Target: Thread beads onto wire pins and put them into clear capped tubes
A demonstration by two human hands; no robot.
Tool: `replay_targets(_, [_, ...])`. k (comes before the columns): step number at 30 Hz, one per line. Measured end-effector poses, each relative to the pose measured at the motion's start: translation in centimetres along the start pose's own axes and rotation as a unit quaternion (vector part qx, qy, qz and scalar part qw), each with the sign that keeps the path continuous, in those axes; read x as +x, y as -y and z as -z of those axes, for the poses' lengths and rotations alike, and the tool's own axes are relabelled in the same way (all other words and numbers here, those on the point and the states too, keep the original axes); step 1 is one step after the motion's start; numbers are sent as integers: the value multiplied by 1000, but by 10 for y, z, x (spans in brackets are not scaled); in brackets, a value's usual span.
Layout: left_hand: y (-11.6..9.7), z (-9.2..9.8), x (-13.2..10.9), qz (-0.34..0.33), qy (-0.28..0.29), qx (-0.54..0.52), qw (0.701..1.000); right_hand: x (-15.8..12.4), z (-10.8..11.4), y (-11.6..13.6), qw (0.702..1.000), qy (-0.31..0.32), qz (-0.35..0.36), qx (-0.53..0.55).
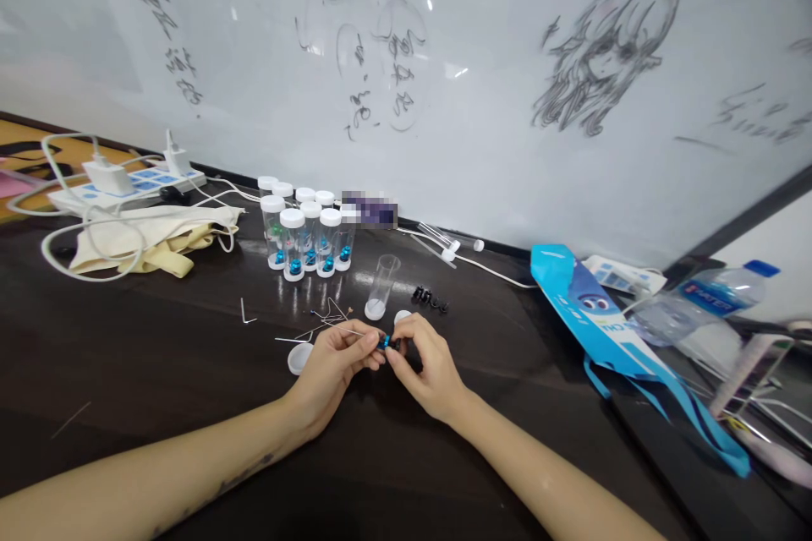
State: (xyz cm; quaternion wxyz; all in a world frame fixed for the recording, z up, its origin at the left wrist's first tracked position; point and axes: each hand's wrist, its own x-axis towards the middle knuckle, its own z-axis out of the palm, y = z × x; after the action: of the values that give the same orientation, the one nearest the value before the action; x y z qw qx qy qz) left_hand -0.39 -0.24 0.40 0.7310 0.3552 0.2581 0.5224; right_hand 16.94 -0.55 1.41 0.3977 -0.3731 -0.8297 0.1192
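My left hand (346, 355) is closed in a pinch, with a thin wire-like rod sticking out between its fingers. A small blue and black metal part (386, 341) sits between both hands, partly hidden by the fingers. My right hand (426, 362) grips its other side with thumb and fingertips. Just beyond stands an open clear tube (383, 283) with a white base. A white cap (299, 357) lies beside my left hand, and another white cap (402, 317) shows behind my right. Thin wires (326, 317) and hex keys (247, 313) are scattered to the left.
Several capped clear tubes (293, 245) with blue parts inside stand at the back. Small black pieces (430, 299) lie right of the open tube. A power strip (143, 184) and cream cloth bag (139, 241) are left; a blue bag (580, 313) and water bottle (723, 292) are right.
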Motion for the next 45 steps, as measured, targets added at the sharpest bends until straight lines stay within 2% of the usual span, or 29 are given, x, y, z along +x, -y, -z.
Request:
replay_targets(10, [-2, -2, -1, 4, 6, 17, 1000, 0, 0, -1, 999, 20, -5, -47])
replay_targets(14, [0, -1, -1, -1, 2, 6, 1000, 0, 0, 0, 1000, 3, -8, -17])
replay_targets(21, [1, -1, 0, 0, 0, 5, 1000, 1, -1, 0, 999, -13, 26, 35])
replay_targets(31, [-2, -2, -2, 11, 9, 9, 1000, 0, 2, -1, 999, 31, -14, -27])
replay_targets(37, [-1, -1, 0, 1, 1, 8, 1000, 1, 1, 3, 1000, 9, 6, -10])
replay_targets(45, [0, -1, -1, 3, 2, 7, 1000, 1, 2, 0, 999, 25, -25, -30])
